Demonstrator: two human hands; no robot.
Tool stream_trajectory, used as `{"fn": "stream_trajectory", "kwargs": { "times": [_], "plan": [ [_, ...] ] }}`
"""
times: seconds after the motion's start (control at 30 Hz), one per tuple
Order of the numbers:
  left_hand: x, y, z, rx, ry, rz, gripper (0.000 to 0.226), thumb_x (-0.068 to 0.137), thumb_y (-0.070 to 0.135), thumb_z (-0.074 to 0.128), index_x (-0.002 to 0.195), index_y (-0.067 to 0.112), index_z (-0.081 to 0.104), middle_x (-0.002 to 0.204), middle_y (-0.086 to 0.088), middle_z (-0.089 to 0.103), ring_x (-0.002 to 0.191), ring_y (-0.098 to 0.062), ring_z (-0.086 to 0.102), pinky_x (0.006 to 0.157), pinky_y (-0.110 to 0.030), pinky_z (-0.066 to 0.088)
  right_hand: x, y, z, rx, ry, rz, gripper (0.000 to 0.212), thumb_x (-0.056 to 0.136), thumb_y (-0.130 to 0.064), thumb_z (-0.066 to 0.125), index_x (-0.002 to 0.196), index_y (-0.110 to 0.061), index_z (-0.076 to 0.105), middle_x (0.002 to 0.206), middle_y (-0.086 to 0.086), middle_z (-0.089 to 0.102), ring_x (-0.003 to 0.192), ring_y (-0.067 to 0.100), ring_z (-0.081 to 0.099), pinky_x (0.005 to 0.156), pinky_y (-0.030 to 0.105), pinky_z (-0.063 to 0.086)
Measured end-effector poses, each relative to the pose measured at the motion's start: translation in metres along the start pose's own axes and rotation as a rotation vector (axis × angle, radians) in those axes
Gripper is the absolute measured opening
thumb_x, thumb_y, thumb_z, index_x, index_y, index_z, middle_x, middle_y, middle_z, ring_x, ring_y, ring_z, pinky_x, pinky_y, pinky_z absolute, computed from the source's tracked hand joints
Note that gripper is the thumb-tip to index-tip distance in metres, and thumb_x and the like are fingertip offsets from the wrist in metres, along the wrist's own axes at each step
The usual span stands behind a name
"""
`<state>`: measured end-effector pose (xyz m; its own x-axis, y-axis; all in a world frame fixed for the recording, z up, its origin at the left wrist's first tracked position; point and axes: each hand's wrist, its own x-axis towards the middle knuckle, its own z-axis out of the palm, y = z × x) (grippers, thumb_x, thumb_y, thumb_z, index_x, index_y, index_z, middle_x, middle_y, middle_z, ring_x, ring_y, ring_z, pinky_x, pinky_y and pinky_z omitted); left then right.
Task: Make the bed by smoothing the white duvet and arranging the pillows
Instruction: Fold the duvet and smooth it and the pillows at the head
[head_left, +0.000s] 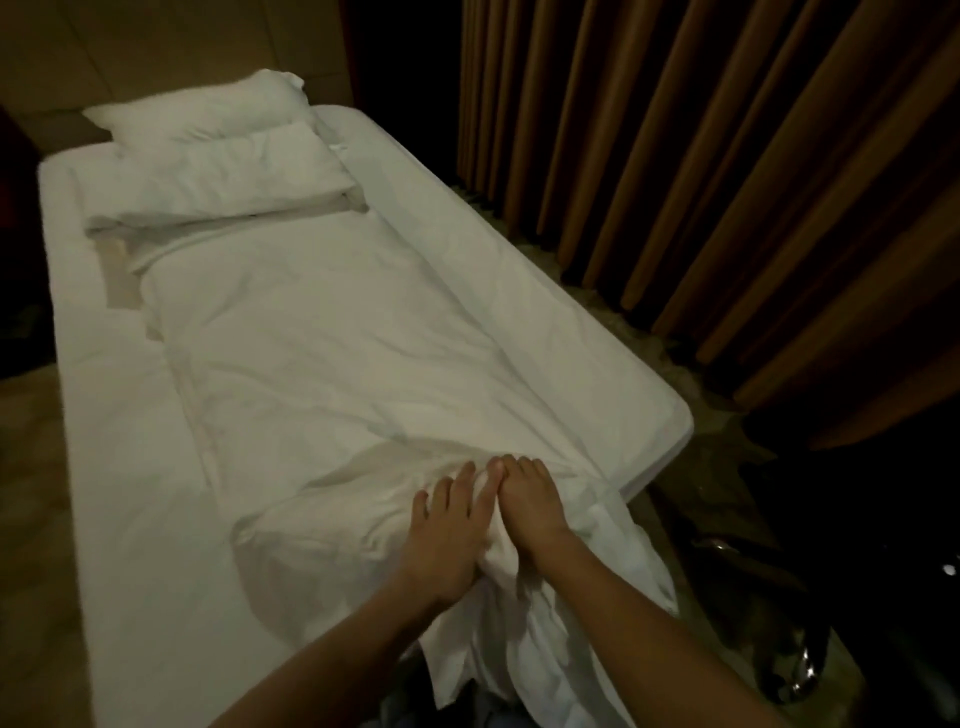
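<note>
The bed (119, 447) is long and thin. Its long way runs from near the person to the far wall, leaning a bit to the left. On the far left end lie two white pillows (208, 156), one partly on top of the other. They lie across the bed, side to side.

The white duvet (322, 332) lies along the bed, the same long way as the bed. It sits more to the right side, so a strip of sheet shows on the left. Its near end is bunched up and hangs off the near edge of the bed.

The left hand (447, 535) rests flat on the bunched near end, fingers spread and straight, pointing to the far end. Just beside it, touching it, the right hand (527, 506) presses on the same bunch with its fingers bent down over a fold.

On the right, brown curtains (727, 182) hang beside the bed.
</note>
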<state>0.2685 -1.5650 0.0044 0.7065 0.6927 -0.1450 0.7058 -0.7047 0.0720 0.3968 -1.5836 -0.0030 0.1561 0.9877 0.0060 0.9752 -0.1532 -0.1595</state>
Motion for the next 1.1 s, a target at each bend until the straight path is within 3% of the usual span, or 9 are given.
{"fn": "stream_trajectory", "kwargs": {
  "times": [0.07, 0.17, 0.3, 0.37, 0.43, 0.53, 0.67, 0.83, 1.1],
  "plan": [
    [0.018, -0.003, -0.005, -0.054, 0.094, -0.010, 0.100, 0.067, 0.037, 0.071, 0.148, 0.019, 0.015, 0.118, -0.013, 0.058, 0.093, -0.028, 0.060, 0.078, -0.041, 0.049, 0.010, 0.006, -0.009, 0.006, 0.038, -0.017, 0.037, 0.049, -0.015, 0.086, 0.082, -0.008, 0.070, 0.073, 0.005, 0.066, 0.065, 0.020, 0.065, 0.067, 0.022, 0.051],
    [0.028, -0.009, 0.001, -0.011, 0.189, -0.014, 0.066, 0.067, 0.020, 0.056, 0.132, 0.017, 0.043, 0.071, -0.002, 0.062, 0.054, -0.022, 0.057, 0.047, -0.029, 0.045, 0.015, 0.014, -0.005, 0.072, -0.032, -0.058, 0.074, 0.011, -0.032, 0.089, 0.080, -0.013, 0.070, 0.064, -0.003, 0.062, 0.053, 0.012, 0.059, 0.056, 0.016, 0.048],
    [0.031, -0.009, -0.010, 0.053, 0.173, -0.148, 0.067, 0.035, 0.014, 0.088, 0.100, 0.014, 0.071, 0.071, -0.004, 0.066, 0.053, -0.022, 0.062, 0.043, -0.032, 0.048, -0.003, 0.019, 0.005, 0.171, -0.042, -0.113, 0.101, 0.041, -0.044, 0.086, 0.125, -0.007, 0.045, 0.107, 0.007, 0.066, 0.096, 0.019, 0.061, 0.091, 0.033, 0.047],
    [0.034, -0.012, -0.019, 0.056, 0.191, -0.205, 0.068, 0.031, 0.016, 0.089, 0.096, 0.017, 0.069, 0.071, -0.003, 0.065, 0.053, -0.023, 0.061, 0.043, -0.030, 0.048, -0.009, 0.029, 0.013, 0.145, 0.012, -0.130, 0.117, 0.052, -0.056, 0.078, 0.145, -0.007, 0.024, 0.130, 0.013, 0.049, 0.118, 0.026, 0.044, 0.107, 0.041, 0.023],
    [0.035, -0.017, -0.027, 0.075, 0.229, -0.235, 0.069, 0.032, 0.015, 0.085, 0.096, 0.019, 0.058, 0.069, -0.003, 0.062, 0.051, -0.024, 0.059, 0.042, -0.029, 0.045, -0.005, 0.043, 0.015, 0.106, -0.025, -0.095, 0.125, 0.054, -0.074, 0.059, 0.149, -0.010, 0.011, 0.138, 0.017, 0.039, 0.124, 0.032, 0.037, 0.108, 0.051, 0.018],
    [0.030, -0.019, -0.037, 0.116, 0.217, -0.263, 0.071, 0.032, 0.012, 0.079, 0.092, 0.019, 0.043, 0.066, -0.004, 0.058, 0.050, -0.026, 0.057, 0.041, -0.029, 0.041, 0.015, 0.059, 0.008, 0.015, -0.162, -0.055, 0.120, 0.055, -0.085, 0.040, 0.147, -0.011, 0.017, 0.139, 0.019, 0.046, 0.126, 0.038, 0.039, 0.096, 0.065, 0.034],
    [0.029, -0.022, -0.035, 0.148, 0.185, -0.267, 0.074, 0.029, 0.013, 0.081, 0.092, 0.020, 0.042, 0.065, -0.001, 0.058, 0.049, -0.024, 0.057, 0.041, -0.028, 0.040, 0.051, 0.057, 0.006, -0.060, -0.421, -0.162, 0.089, 0.086, -0.054, 0.049, 0.152, -0.018, -0.001, 0.147, 0.007, 0.033, 0.135, 0.029, 0.031, 0.112, 0.052, 0.013],
    [0.040, -0.056, -0.040, 0.154, 0.222, -0.251, 0.072, 0.034, 0.016, 0.083, 0.094, 0.021, 0.043, 0.069, -0.001, 0.059, 0.053, -0.024, 0.058, 0.043, -0.027, 0.041, 0.094, 0.044, 0.002, 0.112, -0.283, -0.278, 0.034, 0.094, -0.020, 0.043, 0.127, -0.014, 0.048, 0.119, 0.008, 0.057, 0.109, 0.029, 0.056, 0.089, 0.036, 0.043],
    [0.100, -0.142, -0.087, 0.138, 0.354, -0.277, 0.071, 0.037, 0.018, 0.084, 0.095, 0.018, 0.044, 0.070, -0.004, 0.059, 0.054, -0.028, 0.058, 0.042, -0.026, 0.041, 0.208, 0.011, -0.052, -0.091, -0.198, -0.364, 0.043, 0.090, -0.022, 0.050, 0.132, -0.016, 0.040, 0.123, 0.009, 0.051, 0.109, 0.031, 0.051, 0.087, 0.036, 0.041]
  ]
}}
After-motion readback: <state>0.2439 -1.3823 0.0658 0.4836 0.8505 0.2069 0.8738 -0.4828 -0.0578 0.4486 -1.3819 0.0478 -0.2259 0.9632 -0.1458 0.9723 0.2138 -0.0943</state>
